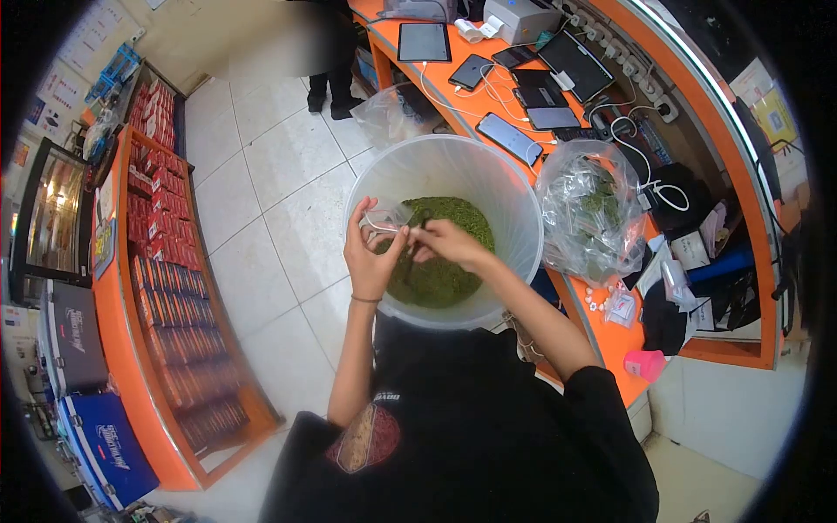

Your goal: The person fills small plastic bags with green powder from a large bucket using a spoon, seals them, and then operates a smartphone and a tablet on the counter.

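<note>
A large translucent plastic tub (514, 187) stands in front of me, its lower part filled with finely chopped green leaves (453, 283). Over its left side, my left hand (370, 253) grips a small clear plastic bag (381, 218) between thumb and curled fingers. The bag's pale edge forms a loop by the fingertips. My right hand (449, 244) reaches across from the right, above the leaves, with its fingers pinched close to the left thumb. A thin dark shape shows at its fingertips, and I cannot tell what it is.
Right of the tub, a big clear bag (593, 209) holding small packets and green leaves lies on the orange counter (610, 349). Phones (510, 138), a tablet (425, 42), cables and a pink cup (643, 364) are there too. Shelves of boxes (179, 336) stand left. A person (336, 52) stands ahead.
</note>
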`<state>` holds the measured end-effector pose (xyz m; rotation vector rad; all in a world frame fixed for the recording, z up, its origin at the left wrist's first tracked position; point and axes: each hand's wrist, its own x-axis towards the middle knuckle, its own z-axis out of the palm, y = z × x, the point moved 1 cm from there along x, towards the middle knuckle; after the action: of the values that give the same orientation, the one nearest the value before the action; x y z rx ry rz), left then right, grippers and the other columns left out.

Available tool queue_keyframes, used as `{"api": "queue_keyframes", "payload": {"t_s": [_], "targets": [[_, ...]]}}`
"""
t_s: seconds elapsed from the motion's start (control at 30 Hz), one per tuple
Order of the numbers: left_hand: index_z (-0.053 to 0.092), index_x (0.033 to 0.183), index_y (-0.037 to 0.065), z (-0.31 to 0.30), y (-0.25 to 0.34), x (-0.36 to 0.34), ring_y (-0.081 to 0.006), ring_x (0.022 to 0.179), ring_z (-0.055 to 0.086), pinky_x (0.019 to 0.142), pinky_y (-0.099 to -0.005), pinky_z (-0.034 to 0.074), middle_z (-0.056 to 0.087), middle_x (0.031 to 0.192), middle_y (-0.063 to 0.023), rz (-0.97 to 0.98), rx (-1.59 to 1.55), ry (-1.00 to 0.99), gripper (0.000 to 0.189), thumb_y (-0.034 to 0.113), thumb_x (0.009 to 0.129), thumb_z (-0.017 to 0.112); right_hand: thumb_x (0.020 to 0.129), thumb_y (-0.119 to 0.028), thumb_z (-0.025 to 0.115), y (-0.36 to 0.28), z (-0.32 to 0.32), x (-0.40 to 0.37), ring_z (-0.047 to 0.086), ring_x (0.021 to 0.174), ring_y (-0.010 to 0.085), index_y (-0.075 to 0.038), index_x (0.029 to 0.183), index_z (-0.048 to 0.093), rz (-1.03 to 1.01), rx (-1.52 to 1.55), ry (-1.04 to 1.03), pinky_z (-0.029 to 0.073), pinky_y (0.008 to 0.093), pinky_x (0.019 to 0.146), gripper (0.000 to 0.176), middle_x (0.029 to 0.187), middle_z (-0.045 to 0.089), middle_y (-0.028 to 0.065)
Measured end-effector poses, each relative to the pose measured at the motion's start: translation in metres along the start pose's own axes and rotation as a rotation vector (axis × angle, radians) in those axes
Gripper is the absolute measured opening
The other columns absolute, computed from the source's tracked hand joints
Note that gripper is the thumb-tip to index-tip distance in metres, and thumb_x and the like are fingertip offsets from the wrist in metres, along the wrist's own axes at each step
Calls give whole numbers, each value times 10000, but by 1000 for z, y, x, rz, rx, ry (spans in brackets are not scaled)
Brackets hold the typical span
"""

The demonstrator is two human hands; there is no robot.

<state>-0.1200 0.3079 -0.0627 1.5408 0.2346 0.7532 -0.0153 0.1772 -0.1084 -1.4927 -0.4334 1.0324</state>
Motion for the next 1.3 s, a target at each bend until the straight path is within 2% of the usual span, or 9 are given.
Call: {"api": "queue_keyframes", "payload": {"t_s": [0.13, 0.4, 0.57, 0.67, 0.83, 1.07, 1.2, 1.27, 1.3], "targets": [[418, 1364, -8, -3, 3, 0, -109, 877, 598, 634, -212, 550, 473, 1373, -149, -11, 67, 21, 670, -8, 784, 754, 1014, -298, 504, -10, -37, -36, 679, 815, 190, 17, 987, 599, 41, 163, 2, 569, 287, 730, 330, 937, 655, 127], [452, 1355, 39, 6, 21, 1, -106, 812, 599, 479, -168, 477, 516, 1271, -114, 59, 341, 51, 700, 93, 750, 801, 1021, -319, 486, -4, -64, -83, 664, 811, 182, 20, 1015, 573, -194, 435, 463, 545, 292, 763, 350, 946, 651, 143], [356, 1425, 98, 12, 18, 1, -162, 798, 658, 586, -290, 530, 624, 1196, -82, 169, 738, -38, 863, 250, 721, 831, 1037, -304, 448, -33, -44, -109, 664, 795, 180, 29, 1000, 570, -418, 364, 730, 540, 297, 756, 357, 967, 662, 151], [298, 1453, 124, 24, 8, -4, -213, 806, 685, 669, -351, 548, 669, 1134, -69, 124, 841, -162, 920, 303, 720, 825, 1036, -233, 456, -50, -13, -121, 667, 800, 179, 51, 1020, 566, -603, 172, 894, 546, 302, 747, 305, 997, 670, 153], [258, 1475, 144, 42, 5, -5, -226, 797, 692, 657, -356, 554, 685, 1091, -102, 127, 828, -246, 962, 312, 717, 826, 889, 18, 626, -48, 23, -126, 682, 934, 298, 47, 1104, 578, -1010, -534, 759, 562, 353, 766, 223, 1063, 663, 191], [241, 1492, 146, 42, 4, -5, -217, 783, 659, 688, -364, 541, 661, 1115, -103, 56, 716, -259, 978, 274, 713, 817, 768, 66, 705, -44, 23, -139, 666, 967, 359, 16, 1088, 592, -1096, -775, 631, 562, 393, 785, 343, 1144, 639, 204], [297, 1462, 101, 44, 15, -4, -206, 755, 633, 674, -343, 533, 640, 1120, -102, 119, 568, -169, 921, 240, 718, 820, 860, -37, 661, -41, 6, -141, 677, 909, 340, 38, 1076, 585, -1066, -761, 787, 558, 402, 753, 240, 1079, 652, 214], [344, 1433, 89, 41, 13, -6, -206, 751, 621, 673, -333, 528, 628, 1097, -98, 122, 570, -171, 863, 219, 723, 817, 950, -180, 580, -28, -7, -136, 679, 839, 326, 67, 1070, 567, -194, -922, 378, 545, 411, 725, 275, 1001, 659, 230], [392, 1403, 76, 41, 14, -4, -206, 747, 609, 672, -324, 524, 616, 1074, -93, 134, 570, -182, 805, 197, 728, 813, 986, -243, 516, -23, -5, -132, 661, 726, 296, 57, 1019, 579, -335, -920, 491, 512, 401, 668, 308, 832, 634, 210]]}}
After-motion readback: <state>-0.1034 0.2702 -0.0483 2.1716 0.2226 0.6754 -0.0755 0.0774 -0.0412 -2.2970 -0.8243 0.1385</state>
